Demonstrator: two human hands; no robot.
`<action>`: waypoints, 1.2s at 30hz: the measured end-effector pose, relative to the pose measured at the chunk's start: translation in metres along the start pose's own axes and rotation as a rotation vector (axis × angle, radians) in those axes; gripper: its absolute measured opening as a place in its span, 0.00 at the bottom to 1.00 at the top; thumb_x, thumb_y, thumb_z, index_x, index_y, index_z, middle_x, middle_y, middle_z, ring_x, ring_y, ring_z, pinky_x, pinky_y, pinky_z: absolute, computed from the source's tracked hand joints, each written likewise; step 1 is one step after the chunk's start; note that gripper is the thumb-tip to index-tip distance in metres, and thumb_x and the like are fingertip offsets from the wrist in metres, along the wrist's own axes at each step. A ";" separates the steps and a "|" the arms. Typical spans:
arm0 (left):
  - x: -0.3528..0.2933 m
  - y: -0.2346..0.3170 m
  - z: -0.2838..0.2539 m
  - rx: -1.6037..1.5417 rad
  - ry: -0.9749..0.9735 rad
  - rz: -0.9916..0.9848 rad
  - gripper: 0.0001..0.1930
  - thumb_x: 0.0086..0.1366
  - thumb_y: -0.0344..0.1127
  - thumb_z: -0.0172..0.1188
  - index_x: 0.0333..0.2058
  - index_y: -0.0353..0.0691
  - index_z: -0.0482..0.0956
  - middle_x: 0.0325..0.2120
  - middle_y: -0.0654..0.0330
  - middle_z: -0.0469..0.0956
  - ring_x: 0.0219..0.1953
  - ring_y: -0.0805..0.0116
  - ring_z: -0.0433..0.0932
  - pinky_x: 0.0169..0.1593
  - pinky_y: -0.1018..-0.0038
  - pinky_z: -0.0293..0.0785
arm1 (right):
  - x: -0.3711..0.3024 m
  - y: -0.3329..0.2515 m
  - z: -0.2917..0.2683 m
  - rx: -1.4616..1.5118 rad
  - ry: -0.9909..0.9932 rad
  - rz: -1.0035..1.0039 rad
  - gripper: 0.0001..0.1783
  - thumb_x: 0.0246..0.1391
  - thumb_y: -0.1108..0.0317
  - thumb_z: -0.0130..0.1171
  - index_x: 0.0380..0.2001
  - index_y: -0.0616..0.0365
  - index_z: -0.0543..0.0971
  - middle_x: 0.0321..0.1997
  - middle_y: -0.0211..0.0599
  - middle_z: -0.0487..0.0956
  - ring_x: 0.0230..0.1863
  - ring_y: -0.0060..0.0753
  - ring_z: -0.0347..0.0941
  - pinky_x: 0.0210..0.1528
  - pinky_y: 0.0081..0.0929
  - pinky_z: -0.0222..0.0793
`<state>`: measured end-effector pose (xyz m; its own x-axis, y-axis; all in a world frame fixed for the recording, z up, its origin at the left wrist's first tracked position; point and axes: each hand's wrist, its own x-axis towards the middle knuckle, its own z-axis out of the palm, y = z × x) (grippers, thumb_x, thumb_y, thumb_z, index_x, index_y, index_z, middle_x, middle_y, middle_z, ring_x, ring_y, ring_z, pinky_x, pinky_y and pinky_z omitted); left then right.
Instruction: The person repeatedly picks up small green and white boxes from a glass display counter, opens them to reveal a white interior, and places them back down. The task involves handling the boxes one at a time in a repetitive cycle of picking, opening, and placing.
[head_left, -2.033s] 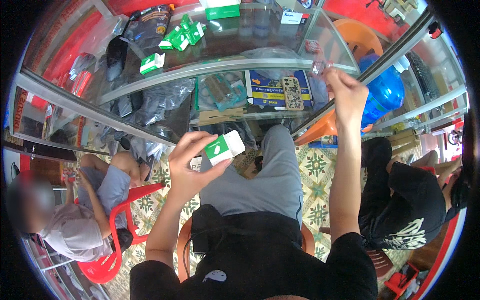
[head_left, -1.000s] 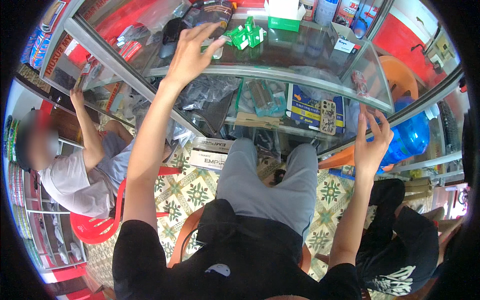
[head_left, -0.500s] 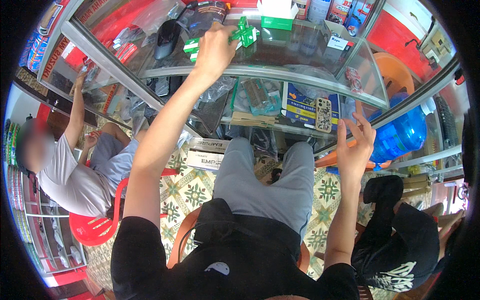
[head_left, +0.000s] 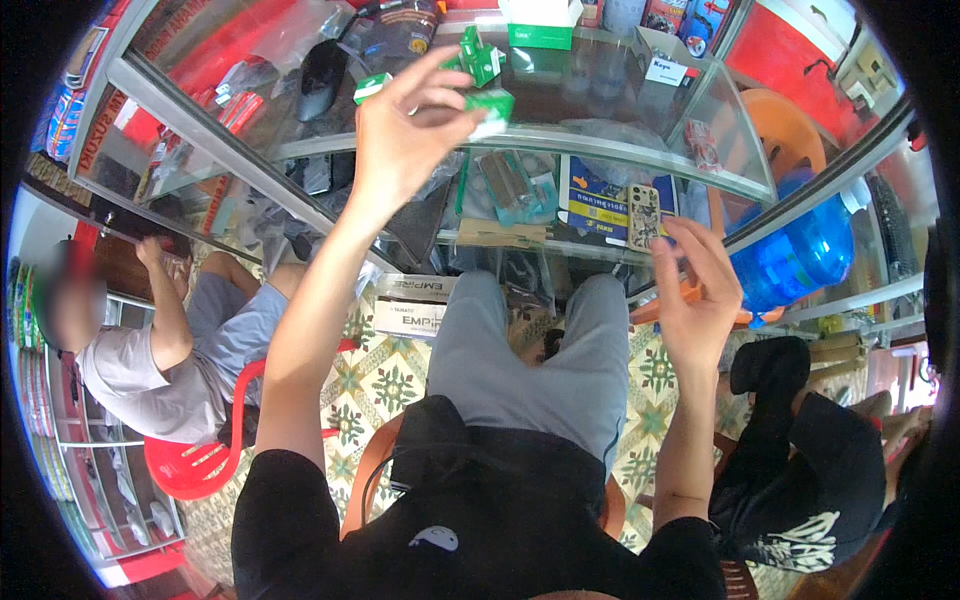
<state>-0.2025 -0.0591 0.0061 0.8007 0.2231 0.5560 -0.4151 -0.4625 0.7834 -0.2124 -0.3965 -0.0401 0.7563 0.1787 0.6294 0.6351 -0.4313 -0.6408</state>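
Note:
My left hand [head_left: 400, 135] is raised over the front of the glass display case, pinching a small green-and-white box [head_left: 490, 108] between thumb and fingers. Just behind it other small green boxes [head_left: 480, 58] are stacked on the case's dark shelf. One more green box [head_left: 371, 88] lies left of my fingers, partly hidden by them. My right hand [head_left: 700, 290] hovers with curved fingers apart and nothing in it. Nearest to it is a phone with a patterned case [head_left: 645, 215], which rests on the lower ledge.
A larger open green-and-white box [head_left: 540, 28] and a small white carton [head_left: 660, 65] stand farther back. The case's metal front rail [head_left: 560, 137] crosses ahead. A blue water bottle [head_left: 808, 250] stands at right. People sit to the left [head_left: 150, 360] and right [head_left: 810, 470].
My left hand has come up off the stacked boxes, bringing one small green box toward me. My right hand has shifted slightly left and down. The seated person's arm at left has lowered.

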 end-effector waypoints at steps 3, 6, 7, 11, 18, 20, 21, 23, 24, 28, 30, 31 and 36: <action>-0.030 0.029 0.009 -0.211 -0.235 -0.070 0.38 0.59 0.14 0.73 0.68 0.31 0.73 0.52 0.54 0.83 0.46 0.74 0.85 0.56 0.70 0.85 | 0.007 -0.036 0.009 0.173 -0.170 0.030 0.24 0.52 0.76 0.77 0.54 0.63 0.86 0.50 0.44 0.86 0.40 0.33 0.79 0.47 0.30 0.77; -0.054 0.049 0.019 -0.295 -0.457 -0.117 0.40 0.59 0.16 0.74 0.70 0.32 0.72 0.54 0.52 0.83 0.47 0.74 0.85 0.54 0.70 0.84 | 0.010 -0.049 0.014 0.254 -0.363 0.051 0.26 0.50 0.75 0.78 0.55 0.62 0.85 0.47 0.41 0.85 0.35 0.27 0.75 0.44 0.27 0.76; -0.061 0.057 0.021 -0.332 -0.473 -0.137 0.40 0.59 0.16 0.75 0.70 0.31 0.72 0.54 0.51 0.83 0.46 0.73 0.85 0.53 0.70 0.84 | 0.011 -0.047 0.017 0.297 -0.470 0.099 0.27 0.50 0.75 0.79 0.55 0.63 0.85 0.46 0.41 0.85 0.34 0.26 0.74 0.44 0.26 0.76; -0.084 0.057 0.028 -0.512 -0.463 -0.127 0.42 0.58 0.15 0.74 0.72 0.31 0.68 0.59 0.47 0.80 0.54 0.65 0.83 0.58 0.66 0.82 | -0.004 -0.039 0.032 0.744 -0.529 0.325 0.20 0.58 0.79 0.73 0.54 0.68 0.84 0.45 0.39 0.85 0.38 0.21 0.77 0.45 0.23 0.77; -0.133 0.019 0.049 -0.808 -0.505 -0.206 0.33 0.77 0.37 0.63 0.73 0.28 0.64 0.73 0.44 0.65 0.70 0.53 0.72 0.68 0.55 0.78 | -0.022 -0.025 0.041 0.994 -0.418 0.298 0.19 0.61 0.80 0.71 0.55 0.67 0.86 0.53 0.38 0.80 0.47 0.23 0.76 0.49 0.23 0.76; -0.147 0.022 0.056 -0.962 -0.454 -0.335 0.29 0.79 0.33 0.59 0.73 0.29 0.64 0.73 0.46 0.64 0.69 0.56 0.73 0.69 0.56 0.78 | -0.027 -0.019 0.045 0.840 -0.390 0.191 0.19 0.60 0.81 0.71 0.55 0.64 0.87 0.52 0.36 0.79 0.48 0.23 0.75 0.48 0.22 0.74; -0.151 0.022 0.056 -0.953 -0.466 -0.318 0.27 0.82 0.35 0.55 0.73 0.28 0.65 0.73 0.45 0.64 0.68 0.54 0.73 0.70 0.54 0.78 | -0.030 -0.017 0.048 0.851 -0.370 0.183 0.19 0.59 0.81 0.72 0.55 0.64 0.87 0.51 0.35 0.78 0.48 0.22 0.74 0.48 0.21 0.73; -0.158 0.026 0.061 -0.958 -0.400 -0.335 0.27 0.81 0.35 0.55 0.72 0.27 0.66 0.72 0.45 0.66 0.68 0.55 0.74 0.69 0.54 0.79 | -0.033 -0.017 0.052 0.872 -0.326 0.165 0.20 0.58 0.81 0.72 0.55 0.62 0.87 0.51 0.33 0.77 0.49 0.21 0.74 0.47 0.19 0.71; -0.161 0.028 0.062 -0.961 -0.368 -0.343 0.26 0.81 0.35 0.56 0.71 0.27 0.67 0.71 0.45 0.67 0.67 0.55 0.74 0.69 0.54 0.79 | -0.034 -0.018 0.051 0.844 -0.326 0.180 0.21 0.57 0.81 0.73 0.54 0.62 0.87 0.50 0.34 0.78 0.48 0.22 0.74 0.46 0.19 0.71; -0.169 0.015 0.061 -0.865 -0.403 -0.377 0.34 0.79 0.47 0.59 0.72 0.28 0.65 0.71 0.45 0.68 0.68 0.52 0.75 0.67 0.47 0.79 | -0.030 -0.028 0.040 0.593 -0.309 0.139 0.22 0.54 0.80 0.75 0.54 0.63 0.87 0.48 0.36 0.81 0.43 0.23 0.76 0.42 0.20 0.71; -0.173 0.007 0.060 -0.906 -0.394 -0.410 0.33 0.79 0.46 0.60 0.71 0.28 0.67 0.69 0.45 0.71 0.67 0.53 0.76 0.65 0.47 0.81 | -0.026 -0.033 0.033 0.488 -0.310 0.079 0.22 0.53 0.80 0.75 0.52 0.63 0.88 0.47 0.37 0.82 0.41 0.24 0.78 0.40 0.21 0.73; -0.174 0.008 0.062 -0.994 -0.383 -0.404 0.30 0.79 0.42 0.60 0.70 0.28 0.69 0.67 0.46 0.73 0.66 0.53 0.77 0.65 0.50 0.81 | -0.024 -0.036 0.028 0.473 -0.316 0.058 0.21 0.53 0.80 0.75 0.51 0.62 0.88 0.46 0.37 0.83 0.40 0.26 0.79 0.39 0.22 0.74; -0.175 0.015 0.065 -1.197 -0.359 -0.443 0.23 0.78 0.34 0.62 0.65 0.28 0.76 0.59 0.47 0.79 0.60 0.55 0.81 0.63 0.58 0.84 | -0.019 -0.038 0.020 0.454 -0.387 -0.060 0.15 0.54 0.82 0.73 0.46 0.62 0.89 0.48 0.41 0.85 0.40 0.32 0.84 0.42 0.26 0.80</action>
<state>-0.3207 -0.1603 -0.0976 0.9582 -0.1658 0.2332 -0.0645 0.6688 0.7407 -0.2473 -0.3654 -0.0364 0.6647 0.5373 0.5191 0.6177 -0.0045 -0.7864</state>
